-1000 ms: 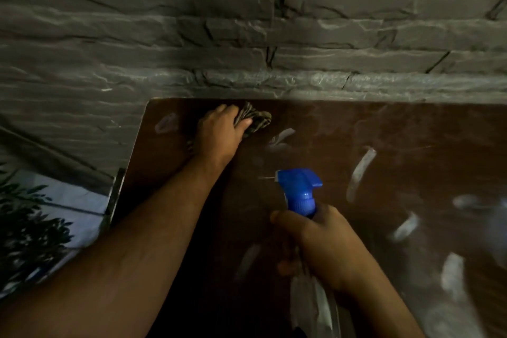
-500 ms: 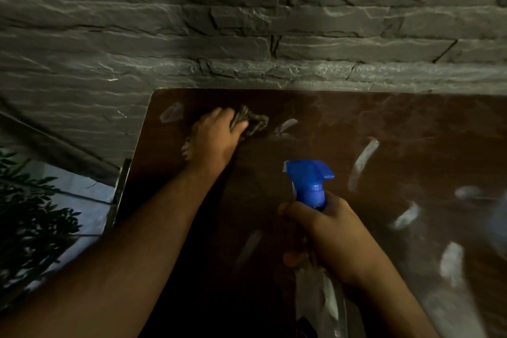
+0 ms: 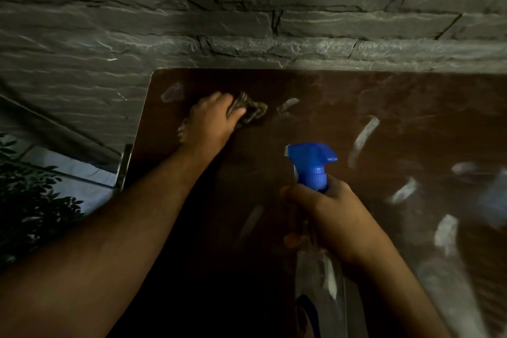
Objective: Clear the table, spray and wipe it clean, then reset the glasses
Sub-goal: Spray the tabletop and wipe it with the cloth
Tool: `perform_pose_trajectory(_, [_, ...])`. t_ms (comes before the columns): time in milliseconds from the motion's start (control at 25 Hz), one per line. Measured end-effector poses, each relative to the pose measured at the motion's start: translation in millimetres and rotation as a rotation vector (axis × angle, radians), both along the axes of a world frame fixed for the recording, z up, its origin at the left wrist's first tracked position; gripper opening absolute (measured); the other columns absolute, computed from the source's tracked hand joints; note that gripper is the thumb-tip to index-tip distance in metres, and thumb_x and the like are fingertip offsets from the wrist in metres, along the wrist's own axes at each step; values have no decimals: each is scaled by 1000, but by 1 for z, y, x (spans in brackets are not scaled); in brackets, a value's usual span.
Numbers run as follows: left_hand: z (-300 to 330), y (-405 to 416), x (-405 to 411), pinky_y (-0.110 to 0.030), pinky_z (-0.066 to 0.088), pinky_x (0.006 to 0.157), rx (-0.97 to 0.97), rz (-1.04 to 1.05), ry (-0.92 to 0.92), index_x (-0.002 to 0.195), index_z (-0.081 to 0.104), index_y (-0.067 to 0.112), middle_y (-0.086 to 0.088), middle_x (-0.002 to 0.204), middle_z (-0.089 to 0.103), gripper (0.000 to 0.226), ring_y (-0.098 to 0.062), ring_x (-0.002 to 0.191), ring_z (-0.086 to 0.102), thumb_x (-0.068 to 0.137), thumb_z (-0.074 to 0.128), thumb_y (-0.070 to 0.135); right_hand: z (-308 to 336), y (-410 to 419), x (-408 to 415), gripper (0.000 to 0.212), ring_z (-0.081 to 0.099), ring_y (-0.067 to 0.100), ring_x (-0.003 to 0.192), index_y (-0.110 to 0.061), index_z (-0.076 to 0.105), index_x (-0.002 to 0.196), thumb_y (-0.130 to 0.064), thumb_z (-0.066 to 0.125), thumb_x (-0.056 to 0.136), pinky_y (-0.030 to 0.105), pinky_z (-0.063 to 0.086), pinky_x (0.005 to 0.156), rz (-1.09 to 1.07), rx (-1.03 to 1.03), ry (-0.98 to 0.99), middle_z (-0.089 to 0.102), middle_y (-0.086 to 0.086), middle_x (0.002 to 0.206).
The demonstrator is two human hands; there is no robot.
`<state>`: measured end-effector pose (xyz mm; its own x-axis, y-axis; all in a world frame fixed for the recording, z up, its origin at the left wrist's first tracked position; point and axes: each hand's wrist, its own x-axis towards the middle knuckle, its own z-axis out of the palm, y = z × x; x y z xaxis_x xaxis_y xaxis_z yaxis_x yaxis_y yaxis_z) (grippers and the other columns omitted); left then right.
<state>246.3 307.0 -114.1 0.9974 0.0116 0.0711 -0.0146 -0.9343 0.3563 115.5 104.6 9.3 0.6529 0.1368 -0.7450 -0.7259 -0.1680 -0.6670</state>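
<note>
L grip (image 3: 211, 121) clutches cloth (image 3: 251, 111), mostly hidden; R grip (image 3: 326, 217) holds spray bottle (image 3: 312, 167), base prob cropped.

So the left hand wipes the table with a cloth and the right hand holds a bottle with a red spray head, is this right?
Not quite: the head view shows the bottle's spray head is blue. The left hand does wipe the table with a cloth, and the right hand holds the bottle.

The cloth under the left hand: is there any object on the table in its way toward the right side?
Nothing visible blocks it. The cloth under the left hand faces bare brown table, with only pale streaks.
</note>
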Motion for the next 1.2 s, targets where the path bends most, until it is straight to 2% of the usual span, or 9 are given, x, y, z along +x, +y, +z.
perform_pose_trajectory(120, [1,-24,16,-35,38,78,17,84,15,107,58,12,-10,111,57,34,-27,101,54,96,48,42,-6,4,-3,26,60,25,66,-11,57,109,-19,67,87,39,59,61,-21,24,-12,61,11,77])
perform_pose_trajectory(320, [10,-14,-69,-35,37,92,-59,-167,78,119,59,11,-9,120,56,37,-27,114,50,95,51,39,-6,9,-6,29,64,24,70,-16,58,114,-22,67,87,36,59,61,11,33,37,66,13,86])
perform_pose_trajectory(400, [7,14,-85,-37,40,91,-12,-190,33,119,61,9,-8,114,60,41,-27,108,55,93,53,40,-7,9,-5,31,65,23,70,-18,56,114,-24,67,87,38,60,65,34,46,59,67,12,88])
perform_pose_trajectory(520, [0,24,-59,-38,42,82,14,-13,-3,104,60,13,-7,101,59,33,-25,94,56,94,50,42,-7,3,-6,25,63,20,65,-18,56,109,-22,67,87,36,60,62,38,40,52,65,9,81])
perform_pose_trajectory(600, [0,0,-28,-40,42,82,22,133,5,104,57,14,-9,105,58,32,-27,97,55,96,47,43,-8,2,-10,22,62,19,63,-17,56,106,-20,67,87,32,59,57,37,24,35,63,9,78])
perform_pose_trajectory(680, [2,-29,-8,-39,41,84,29,160,33,108,57,14,-8,112,57,32,-26,103,54,96,48,43,-10,0,-14,21,62,17,59,-15,57,106,-20,66,88,29,57,53,45,18,33,63,7,75])
perform_pose_trajectory(840, [4,-43,-52,-32,36,83,-3,-59,38,108,58,14,-7,111,57,32,-24,103,53,96,49,42,-8,-2,-22,23,63,18,58,-15,56,109,-22,65,89,28,55,52,70,20,41,65,6,72])
perform_pose_trajectory(1000, [-1,9,-113,-38,44,83,61,-177,-21,107,63,10,-8,104,63,43,-28,96,59,93,46,47,-10,-10,-26,26,64,20,61,-15,58,109,-22,68,87,39,61,64,57,56,33,65,5,71])
perform_pose_trajectory(1200, [0,6,-62,-40,47,84,47,153,-20,105,58,14,-6,103,59,33,-24,96,56,95,47,44,-13,-26,-33,27,60,19,57,-10,56,107,-22,68,86,38,60,64,57,57,12,62,9,71])
